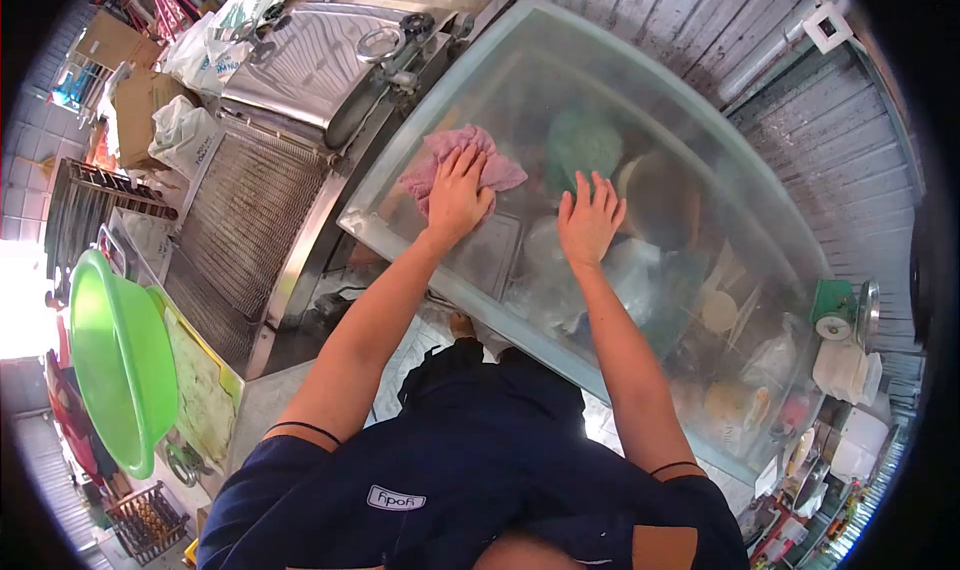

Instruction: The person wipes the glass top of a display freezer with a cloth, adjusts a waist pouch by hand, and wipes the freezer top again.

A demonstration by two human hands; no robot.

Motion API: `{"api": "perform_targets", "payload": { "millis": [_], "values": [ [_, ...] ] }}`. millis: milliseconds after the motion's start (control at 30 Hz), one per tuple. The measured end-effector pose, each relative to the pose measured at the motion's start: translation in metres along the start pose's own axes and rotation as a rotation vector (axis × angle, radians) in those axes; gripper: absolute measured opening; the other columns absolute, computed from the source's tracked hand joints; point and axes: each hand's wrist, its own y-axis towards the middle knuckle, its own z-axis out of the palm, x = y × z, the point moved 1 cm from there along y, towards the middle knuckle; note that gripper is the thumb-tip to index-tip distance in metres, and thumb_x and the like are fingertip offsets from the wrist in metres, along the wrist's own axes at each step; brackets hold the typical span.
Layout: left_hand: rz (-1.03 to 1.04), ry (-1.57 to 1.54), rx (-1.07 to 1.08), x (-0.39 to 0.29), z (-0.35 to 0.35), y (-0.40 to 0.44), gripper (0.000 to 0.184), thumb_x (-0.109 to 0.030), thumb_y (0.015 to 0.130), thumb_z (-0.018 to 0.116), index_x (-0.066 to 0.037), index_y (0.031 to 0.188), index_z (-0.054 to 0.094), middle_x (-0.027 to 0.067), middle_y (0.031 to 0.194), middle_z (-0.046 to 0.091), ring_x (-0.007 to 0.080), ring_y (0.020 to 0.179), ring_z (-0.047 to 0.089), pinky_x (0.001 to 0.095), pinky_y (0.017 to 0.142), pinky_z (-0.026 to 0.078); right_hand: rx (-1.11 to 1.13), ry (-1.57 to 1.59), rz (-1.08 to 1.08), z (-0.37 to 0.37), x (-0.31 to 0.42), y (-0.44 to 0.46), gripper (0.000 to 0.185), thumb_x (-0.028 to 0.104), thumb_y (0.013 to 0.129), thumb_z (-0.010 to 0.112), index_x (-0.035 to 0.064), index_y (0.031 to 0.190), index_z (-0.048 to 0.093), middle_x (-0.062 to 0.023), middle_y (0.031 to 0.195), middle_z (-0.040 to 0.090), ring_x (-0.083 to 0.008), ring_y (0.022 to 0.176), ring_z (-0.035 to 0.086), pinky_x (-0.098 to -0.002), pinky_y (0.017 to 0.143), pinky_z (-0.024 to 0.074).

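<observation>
Pressed under my left hand [457, 198] is a crumpled pink cloth [508, 174], near the left corner of a large clear glass or plastic top [490, 95]. The fingers lie over the cloth, and part of it is hidden beneath them. My right hand [591, 227] rests on the same clear surface further right, fingers spread, with nothing in it. Through the hazy top I see a round green shape [583, 142], a brown round container [662, 202] and several plastic bags, blurred.
A metal machine with a mesh conveyor belt [250, 220] stands on the left. Beside it hangs or leans a bright green basin [100, 355]. A green weighing scale [832, 308] sits at the right edge. Corrugated metal wall [640, 25] runs behind the clear top.
</observation>
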Motion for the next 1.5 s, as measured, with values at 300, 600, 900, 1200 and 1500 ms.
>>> {"api": "perform_targets", "payload": {
  "millis": [300, 600, 900, 1200, 1500],
  "values": [
    [0.093, 0.104, 0.060, -0.025, -0.014, -0.031, 0.056, -0.022, 0.078, 0.063, -0.003, 0.130, 0.061, 0.0108, 0.142, 0.054, 0.0322, 0.134, 0.047, 0.0460, 0.111, 0.039, -0.017, 0.027, 0.007, 0.002, 0.000, 0.000, 0.041, 0.032, 0.096, 0.059, 0.0179, 0.134, 0.059, -0.0066, 0.142, 0.051, -0.0302, 0.135, 0.045, -0.0596, 0.114, 0.0271],
    [-0.036, 0.211, 0.123, -0.019, -0.005, 0.020, 0.049, -0.029, 0.077, 0.068, -0.001, 0.118, 0.064, 0.0128, 0.121, 0.055, 0.0340, 0.109, 0.054, 0.0446, 0.093, 0.049, -0.019, 0.055, -0.002, 0.000, 0.000, 0.000, 0.041, 0.032, 0.095, 0.059, 0.0174, 0.134, 0.059, -0.0063, 0.142, 0.051, -0.0295, 0.135, 0.045, -0.0592, 0.115, 0.0270],
    [-0.009, 0.227, 0.146, -0.008, -0.014, 0.025, 0.045, -0.024, 0.078, 0.069, 0.002, 0.115, 0.063, 0.0150, 0.114, 0.054, 0.0355, 0.109, 0.054, 0.0447, 0.091, 0.051, -0.001, 0.060, 0.019, -0.004, 0.001, 0.000, 0.041, 0.030, 0.093, 0.062, 0.0160, 0.132, 0.061, -0.0070, 0.140, 0.052, -0.0299, 0.134, 0.045, -0.0589, 0.114, 0.0274],
    [0.108, 0.175, 0.083, -0.020, -0.029, -0.020, 0.050, -0.023, 0.078, 0.070, 0.003, 0.120, 0.063, 0.0166, 0.119, 0.055, 0.0350, 0.112, 0.054, 0.0434, 0.094, 0.049, 0.001, 0.074, 0.028, -0.006, 0.002, 0.001, 0.041, 0.030, 0.094, 0.061, 0.0159, 0.132, 0.061, -0.0076, 0.140, 0.052, -0.0309, 0.134, 0.045, -0.0589, 0.114, 0.0267],
    [0.018, 0.253, 0.125, -0.015, -0.012, 0.009, 0.056, -0.028, 0.077, 0.069, 0.004, 0.123, 0.062, 0.0164, 0.118, 0.053, 0.0360, 0.113, 0.052, 0.0448, 0.093, 0.048, 0.013, 0.081, 0.024, -0.005, 0.001, 0.001, 0.043, 0.031, 0.093, 0.061, 0.0162, 0.133, 0.059, -0.0080, 0.142, 0.051, -0.0312, 0.135, 0.043, -0.0598, 0.115, 0.0247]
  ]
}}
